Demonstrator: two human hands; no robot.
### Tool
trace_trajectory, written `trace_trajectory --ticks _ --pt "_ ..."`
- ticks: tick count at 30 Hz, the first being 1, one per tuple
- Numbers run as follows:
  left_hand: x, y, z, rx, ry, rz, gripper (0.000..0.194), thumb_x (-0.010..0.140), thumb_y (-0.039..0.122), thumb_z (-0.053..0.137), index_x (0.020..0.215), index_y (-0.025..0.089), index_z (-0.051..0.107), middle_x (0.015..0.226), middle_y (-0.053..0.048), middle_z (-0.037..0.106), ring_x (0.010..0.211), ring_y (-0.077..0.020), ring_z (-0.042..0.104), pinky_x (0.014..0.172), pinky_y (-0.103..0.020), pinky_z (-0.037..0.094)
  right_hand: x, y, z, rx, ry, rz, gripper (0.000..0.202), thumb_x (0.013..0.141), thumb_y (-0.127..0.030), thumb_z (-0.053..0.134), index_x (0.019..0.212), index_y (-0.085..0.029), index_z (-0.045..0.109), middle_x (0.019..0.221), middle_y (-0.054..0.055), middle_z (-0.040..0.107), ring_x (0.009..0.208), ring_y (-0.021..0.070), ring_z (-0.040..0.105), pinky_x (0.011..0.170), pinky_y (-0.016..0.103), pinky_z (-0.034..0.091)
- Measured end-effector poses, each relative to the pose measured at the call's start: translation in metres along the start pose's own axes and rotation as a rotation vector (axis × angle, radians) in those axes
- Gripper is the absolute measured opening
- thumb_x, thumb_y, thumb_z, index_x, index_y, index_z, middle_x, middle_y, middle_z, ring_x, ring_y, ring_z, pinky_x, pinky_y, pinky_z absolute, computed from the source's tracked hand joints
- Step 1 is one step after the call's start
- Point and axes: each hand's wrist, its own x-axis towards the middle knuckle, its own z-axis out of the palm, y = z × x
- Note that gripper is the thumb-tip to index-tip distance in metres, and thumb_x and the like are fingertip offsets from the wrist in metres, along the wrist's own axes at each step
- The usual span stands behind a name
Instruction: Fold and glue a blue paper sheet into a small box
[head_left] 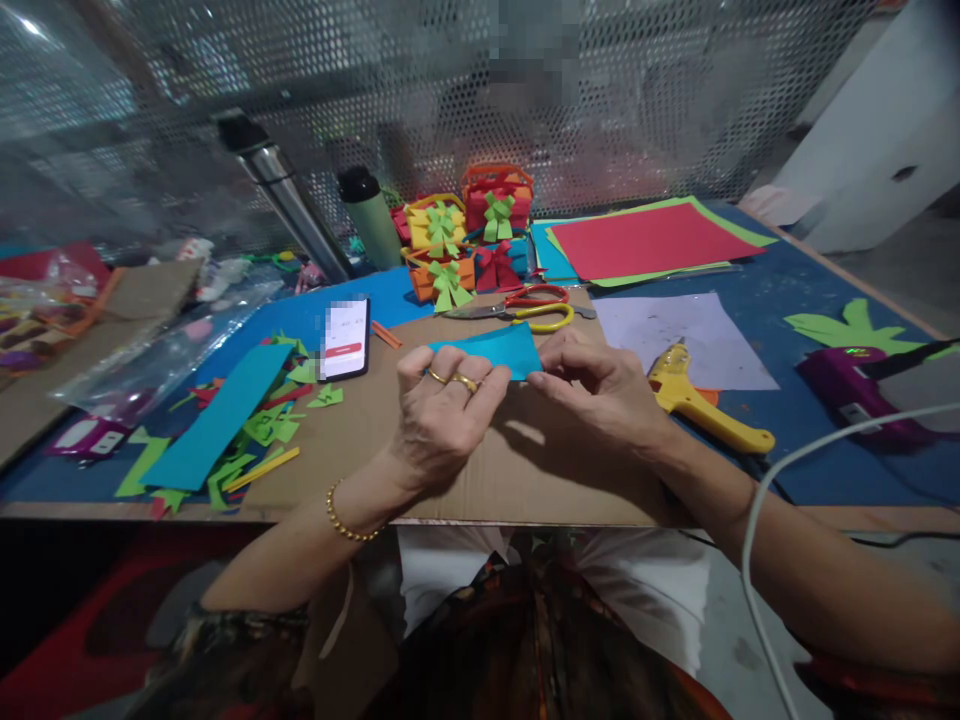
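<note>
A blue strip of paper (pixel 495 348) is held up between my hands, above a sheet of brown cardboard (pixel 345 450). My left hand (pixel 450 410), with rings on two fingers, closes over its left part and hides much of it. At the right end, the thumb and fingers of my right hand (pixel 600 385) pinch the paper's edge. Just behind the strip lie scissors (pixel 517 308) with red and yellow handles. A yellow glue gun (pixel 701 405) rests to the right of my right hand, its nozzle pointing away from me.
Small paper baskets with bows (pixel 442 272) stand at the back. Red paper sheets (pixel 652 240) lie behind on the right. A phone (pixel 345 340), green scraps (pixel 270 425) and a blue strip (pixel 217 415) are leftward, near two flasks (pixel 289 195). A white cable (pixel 780 470) crosses my right forearm.
</note>
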Motion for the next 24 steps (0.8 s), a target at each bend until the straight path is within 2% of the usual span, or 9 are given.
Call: trace_trajectory --ticks 7,10,13,18,24 --pt "-0.0007 0.0003 0.0012 0.024 -0.003 -0.019 0.013 0.100 0.011 0.057 0.099 0.017 0.069 0.084 -0.003 0.071 0.078 -0.0198 0.055 0.080 -0.038 0.034 0.0007 -0.0014 -0.0007 0.063 -0.043 0.021 0.019 0.085 -0.039 0.077 0.081 -0.022 0.069 0.080 0.001 0.058 0.074 0.0158 0.052 0.068 0.033 0.039" --pt "-0.0012 0.0011 0.0018 -0.026 0.026 -0.031 0.011 0.098 0.010 0.059 0.100 0.014 0.069 0.086 -0.005 0.070 0.080 -0.0198 0.057 0.080 -0.039 0.035 0.0012 -0.0009 -0.0009 0.060 -0.059 0.035 0.022 0.083 -0.043 0.080 0.081 -0.023 0.070 0.078 -0.001 0.055 0.071 0.0149 0.048 0.066 0.032 0.038" --pt "-0.0013 0.0025 0.0018 -0.054 0.022 -0.047 0.011 0.099 0.011 0.059 0.100 0.017 0.068 0.086 -0.004 0.071 0.080 -0.0194 0.058 0.079 -0.038 0.036 0.0020 0.0009 -0.0007 0.051 -0.071 0.028 0.026 0.082 -0.047 0.080 0.079 -0.023 0.069 0.075 -0.001 0.053 0.070 0.0149 0.046 0.064 0.032 0.036" --pt "-0.0006 0.0035 0.0013 -0.050 0.010 -0.032 0.009 0.099 0.011 0.059 0.102 0.017 0.066 0.084 -0.005 0.072 0.077 -0.0192 0.058 0.076 -0.038 0.039 0.0024 0.0045 0.0003 0.034 -0.045 -0.028 0.022 0.083 -0.040 0.079 0.077 -0.023 0.068 0.071 -0.003 0.048 0.066 0.0134 0.043 0.062 0.032 0.033" --pt "0.0007 0.0028 0.0003 -0.009 0.003 -0.036 0.011 0.102 0.014 0.056 0.101 0.019 0.066 0.083 -0.003 0.071 0.075 -0.0188 0.061 0.074 -0.037 0.044 0.0023 0.0032 -0.0021 0.011 -0.069 0.025 0.018 0.085 -0.040 0.075 0.080 -0.023 0.069 0.075 -0.001 0.052 0.072 0.0156 0.047 0.068 0.034 0.036"
